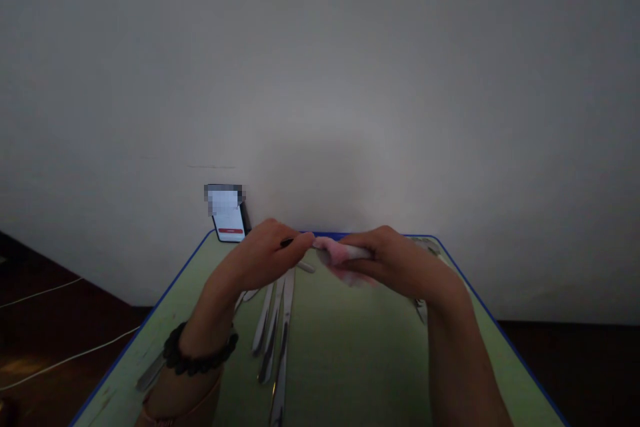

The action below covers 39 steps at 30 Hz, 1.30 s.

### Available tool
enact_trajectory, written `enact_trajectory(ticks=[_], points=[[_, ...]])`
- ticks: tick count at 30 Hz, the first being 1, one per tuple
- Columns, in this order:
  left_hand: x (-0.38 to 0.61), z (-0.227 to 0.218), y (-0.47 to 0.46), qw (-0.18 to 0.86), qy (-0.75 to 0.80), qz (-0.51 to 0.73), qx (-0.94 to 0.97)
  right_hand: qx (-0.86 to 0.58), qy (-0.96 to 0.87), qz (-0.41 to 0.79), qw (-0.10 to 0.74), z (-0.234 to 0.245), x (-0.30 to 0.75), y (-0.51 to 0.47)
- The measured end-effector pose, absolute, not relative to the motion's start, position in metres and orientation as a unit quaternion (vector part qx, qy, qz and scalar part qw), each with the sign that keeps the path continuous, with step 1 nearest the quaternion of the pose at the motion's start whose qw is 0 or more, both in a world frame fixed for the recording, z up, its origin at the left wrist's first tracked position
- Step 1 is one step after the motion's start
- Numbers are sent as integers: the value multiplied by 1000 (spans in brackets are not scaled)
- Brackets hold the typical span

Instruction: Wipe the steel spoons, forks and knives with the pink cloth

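Observation:
My left hand (pixel 273 250) is closed around a thin piece of metal cutlery (pixel 287 242), its kind mostly hidden by the fingers. My right hand (pixel 387 257) grips a pink and white cloth (pixel 337 252), which is folded around the cutlery's far end between the two hands. Part of the cloth hangs loose below the fingers. Under and beside my left hand, several table knives (pixel 273 327) lie side by side on the green table (pixel 350 360). More metal cutlery (pixel 421 310) lies partly hidden behind my right wrist.
A phone (pixel 230 223) with a lit screen leans against the pale wall (pixel 320 80) at the table's back left corner. Another flat metal utensil (pixel 150 373) lies by my left forearm. The table has a blue edge (pixel 525 363). White cables (pixel 70 360) run across the floor at left.

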<state>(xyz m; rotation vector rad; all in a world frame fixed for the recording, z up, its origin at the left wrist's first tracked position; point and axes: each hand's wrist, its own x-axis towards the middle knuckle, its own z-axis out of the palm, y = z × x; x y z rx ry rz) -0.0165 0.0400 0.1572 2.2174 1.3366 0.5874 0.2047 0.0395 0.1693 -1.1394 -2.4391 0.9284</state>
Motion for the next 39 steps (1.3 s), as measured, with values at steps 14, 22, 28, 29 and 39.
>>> enact_trajectory(ticks=[14,22,28,29,39], points=[[-24,156,41,314,494,323,744,-356,-822,415,160,165,212,45],[-13,164,35,192,460,241,833,-338,-837,415,117,167,200,46],[-29,159,38,194,453,306,815,-377,-820,411,128,164,230,46],[-31,160,38,195,449,319,812,-377,-818,412,137,164,233,46],[-20,162,27,169,351,352,851,-333,-835,424,114,168,216,43]])
